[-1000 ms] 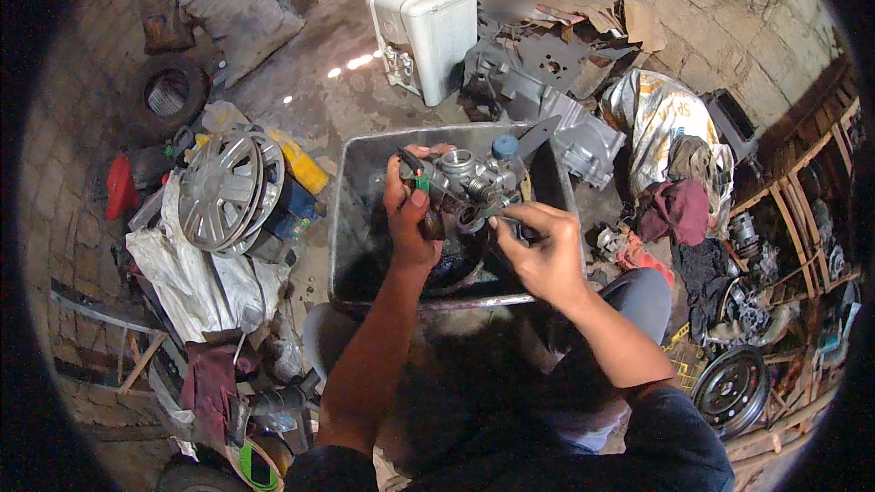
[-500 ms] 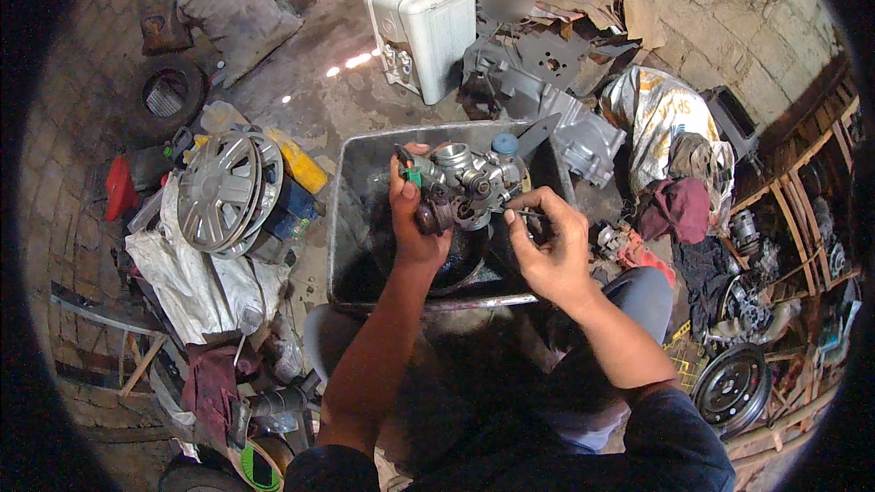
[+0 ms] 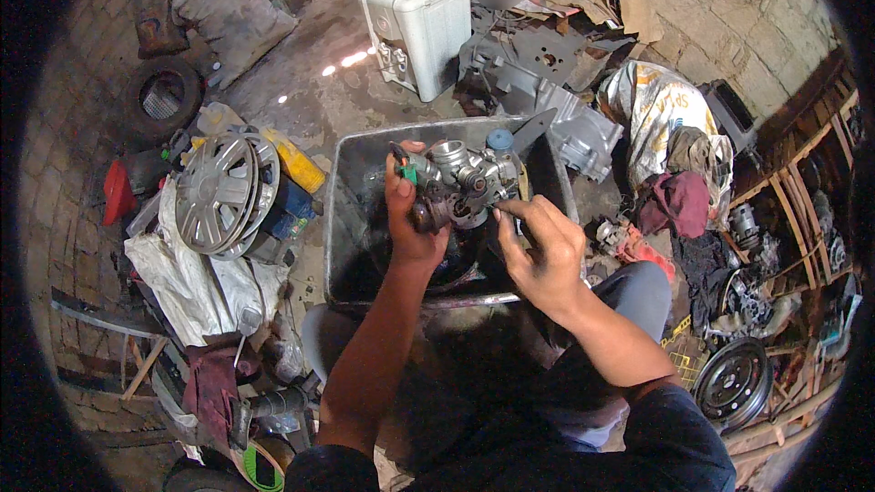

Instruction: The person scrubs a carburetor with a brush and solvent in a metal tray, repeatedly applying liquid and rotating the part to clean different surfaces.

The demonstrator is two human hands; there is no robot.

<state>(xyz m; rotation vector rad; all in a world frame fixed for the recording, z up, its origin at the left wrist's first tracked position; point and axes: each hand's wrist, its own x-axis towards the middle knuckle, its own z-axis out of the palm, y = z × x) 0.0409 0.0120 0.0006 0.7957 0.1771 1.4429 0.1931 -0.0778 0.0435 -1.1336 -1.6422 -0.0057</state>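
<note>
My left hand (image 3: 412, 219) is wrapped round the left side of a grey metal carburetor (image 3: 474, 178) and holds it up over a black plastic tub (image 3: 335, 246). The carburetor has a round open bore on top, a green connector (image 3: 407, 173) by my left fingers and a dark part low on its left. At its lower right side, my right hand (image 3: 547, 246) is pinched, thumb and forefinger close against the metal. Whatever those fingertips may hold is too small to make out. A blue round cap (image 3: 499, 139) shows behind the carburetor, at the tub's far side.
A white water dispenser (image 3: 419, 32) stands beyond the tub, with a large grey gearbox casing (image 3: 574, 132) to its right. Silver wheel covers (image 3: 219, 191) lie at left. Sacks, a maroon cloth (image 3: 673, 203), a steel wheel rim (image 3: 732, 383) and wooden shelves line the right side.
My right fingertips have moved slightly left, closer against the carburetor's lower side. My left hand keeps its hold, and the carburetor sits almost the same.
</note>
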